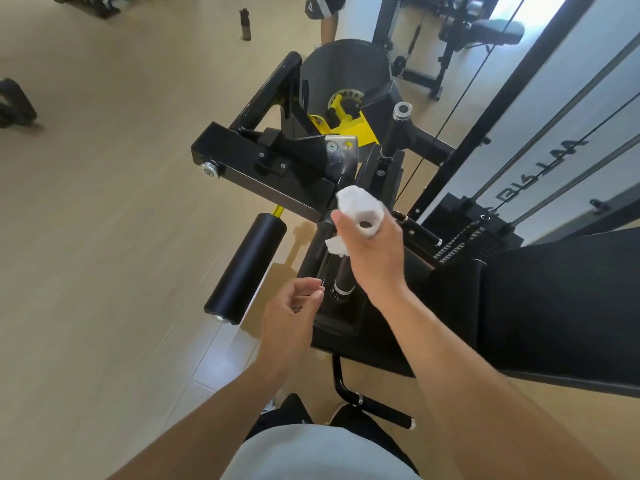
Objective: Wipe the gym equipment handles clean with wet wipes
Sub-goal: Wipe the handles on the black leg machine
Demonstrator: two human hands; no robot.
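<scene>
My right hand (372, 251) is closed around a crumpled white wet wipe (360, 207), and the wipe is wrapped on the upper part of a black handle bar (343, 271) of the black and yellow gym machine (277, 164). The bar's lower end with a silver ring shows just below my hand. My left hand (289, 315) hovers lower left of the handle, fingers loosely curled with the tips by a thin black rod. It holds nothing that I can see.
A black foam roller pad (246, 268) sticks out to the left of the machine. The black seat pad (554, 306) and the weight stack with cables (491, 230) lie to the right. A dark bottle (246, 24) stands on the wooden floor far ahead, near a person's legs (327, 19).
</scene>
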